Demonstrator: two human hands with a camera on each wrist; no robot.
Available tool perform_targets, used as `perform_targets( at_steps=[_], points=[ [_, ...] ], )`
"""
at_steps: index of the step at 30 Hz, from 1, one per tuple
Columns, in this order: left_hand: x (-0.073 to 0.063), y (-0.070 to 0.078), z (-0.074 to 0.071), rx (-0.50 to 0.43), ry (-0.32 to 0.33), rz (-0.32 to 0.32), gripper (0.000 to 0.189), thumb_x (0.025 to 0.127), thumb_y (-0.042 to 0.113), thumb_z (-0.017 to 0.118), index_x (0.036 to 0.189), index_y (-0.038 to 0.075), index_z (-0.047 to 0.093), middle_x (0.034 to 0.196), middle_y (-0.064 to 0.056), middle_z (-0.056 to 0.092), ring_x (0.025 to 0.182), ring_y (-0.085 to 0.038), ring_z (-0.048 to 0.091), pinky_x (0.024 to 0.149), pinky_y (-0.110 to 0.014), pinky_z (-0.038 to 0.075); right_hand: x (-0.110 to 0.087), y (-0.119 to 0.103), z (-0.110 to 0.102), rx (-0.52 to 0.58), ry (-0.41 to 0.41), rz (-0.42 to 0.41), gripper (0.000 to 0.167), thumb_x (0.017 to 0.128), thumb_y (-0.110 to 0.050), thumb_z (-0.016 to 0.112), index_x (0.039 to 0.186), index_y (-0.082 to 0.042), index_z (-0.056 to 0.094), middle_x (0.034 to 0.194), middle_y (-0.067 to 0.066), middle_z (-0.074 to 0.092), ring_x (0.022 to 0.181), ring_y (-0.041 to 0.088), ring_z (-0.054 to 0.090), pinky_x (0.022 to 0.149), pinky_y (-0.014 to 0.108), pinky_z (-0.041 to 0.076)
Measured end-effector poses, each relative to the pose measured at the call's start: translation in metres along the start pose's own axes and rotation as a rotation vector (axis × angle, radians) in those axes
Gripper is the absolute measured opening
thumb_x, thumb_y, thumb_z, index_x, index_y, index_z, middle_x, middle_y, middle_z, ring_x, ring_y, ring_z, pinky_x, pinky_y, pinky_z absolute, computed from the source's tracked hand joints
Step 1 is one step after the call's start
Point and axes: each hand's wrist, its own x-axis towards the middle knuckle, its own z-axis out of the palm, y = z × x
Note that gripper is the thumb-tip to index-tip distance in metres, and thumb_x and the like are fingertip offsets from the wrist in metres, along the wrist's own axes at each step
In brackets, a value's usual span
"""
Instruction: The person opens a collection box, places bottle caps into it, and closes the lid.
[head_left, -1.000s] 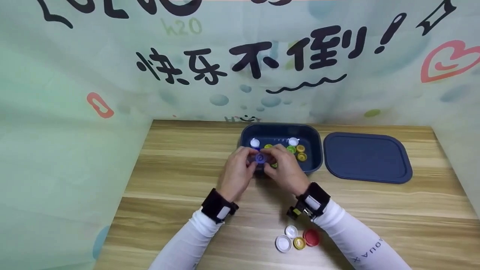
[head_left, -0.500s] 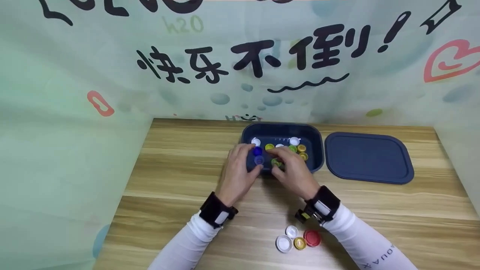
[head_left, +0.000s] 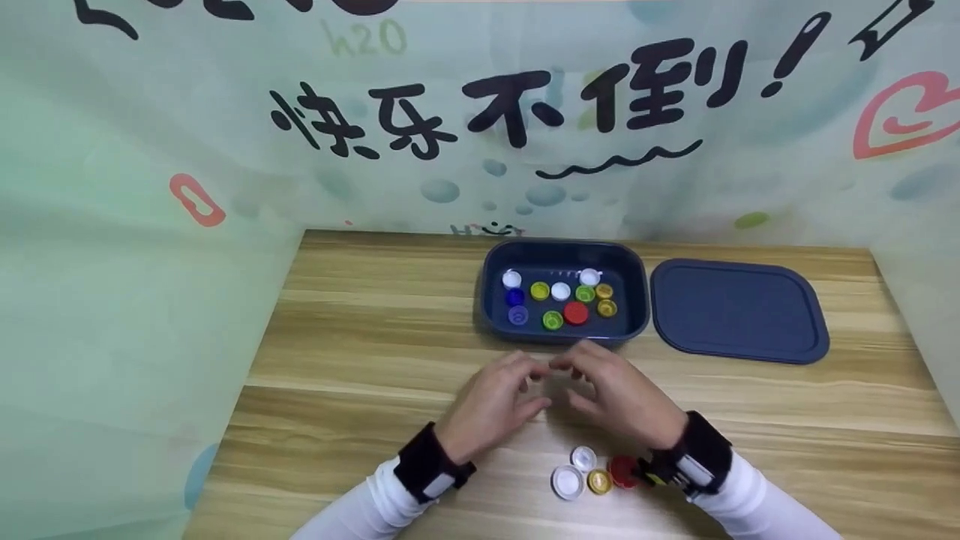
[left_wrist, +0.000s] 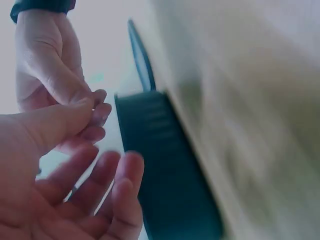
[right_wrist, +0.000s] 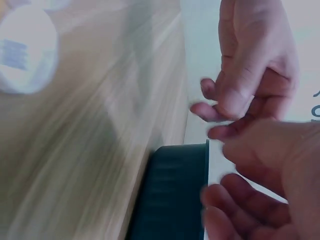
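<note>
My left hand (head_left: pixel 495 401) and right hand (head_left: pixel 626 394) hover over the table just in front of a dark blue plastic box (head_left: pixel 525 336). Their fingers are loosely bent, facing each other, and hold nothing. Inside the box lie several bottle caps, among them a translucent blue cap (head_left: pixel 518 315), a dark blue cap (head_left: pixel 515 297) and a red cap (head_left: pixel 576 313). Nearer my body, below the right hand, a large white cap (head_left: pixel 568 482), a small white cap (head_left: pixel 583 458), a yellow cap (head_left: pixel 599 481) and another red cap (head_left: pixel 622 471) sit close together on the tabletop.
To the right of the box a flat dark blue lid (head_left: pixel 739 311) lies on the wooden table (head_left: pixel 360 315). A printed cloth backdrop (head_left: pixel 420 60) rises behind the table's far edge and along both sides.
Both hands held the translucent blue cap over the box, then let it go at the box's left side. They have since drawn back out of the box toward my body.
</note>
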Motion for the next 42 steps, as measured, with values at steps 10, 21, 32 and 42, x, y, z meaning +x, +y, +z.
perform_targets(
  at_steps=[10, 21, 32, 42],
  points=[
    [-0.010, -0.002, 0.033, 0.108, -0.230, 0.126, 0.027, 0.088, 0.019, 0.088, 0.112, 0.013, 0.078, 0.106, 0.004, 0.072, 0.095, -0.006, 0.067, 0.087, -0.016, 0.052, -0.042, 0.018, 0.005, -0.008, -0.295, 0.022, 0.033, 0.088, -0.007, 0.083, 0.118, -0.012, 0.074, 0.108, -0.005, 0.069, 0.100, 0.009, 0.063, 0.089, 0.035, 0.058],
    [-0.017, 0.003, 0.048, 0.143, -0.268, 0.151, 0.026, 0.088, 0.027, 0.089, 0.108, 0.015, 0.077, 0.103, 0.008, 0.072, 0.095, -0.002, 0.063, 0.089, -0.016, 0.051, -0.056, 0.018, 0.015, 0.026, -0.311, 0.033, 0.029, 0.088, -0.016, 0.088, 0.113, -0.015, 0.073, 0.100, -0.010, 0.063, 0.087, 0.008, 0.057, 0.076, 0.027, 0.052],
    [-0.016, 0.006, 0.052, 0.081, -0.214, 0.016, 0.018, 0.089, 0.021, 0.088, 0.099, 0.012, 0.077, 0.092, 0.006, 0.069, 0.083, 0.000, 0.059, 0.075, -0.016, 0.051, -0.052, 0.019, 0.024, 0.065, -0.263, 0.064, 0.024, 0.090, -0.013, 0.085, 0.111, -0.015, 0.073, 0.102, -0.009, 0.067, 0.092, 0.007, 0.062, 0.083, 0.031, 0.057],
    [-0.007, 0.011, 0.045, -0.003, -0.121, 0.002, 0.017, 0.091, 0.015, 0.085, 0.103, 0.009, 0.075, 0.091, 0.002, 0.067, 0.082, -0.004, 0.060, 0.073, -0.015, 0.050, -0.049, 0.019, 0.020, 0.096, -0.103, 0.094, 0.024, 0.091, -0.011, 0.084, 0.112, -0.015, 0.073, 0.101, -0.009, 0.067, 0.089, 0.008, 0.063, 0.076, 0.026, 0.055]
  ],
)
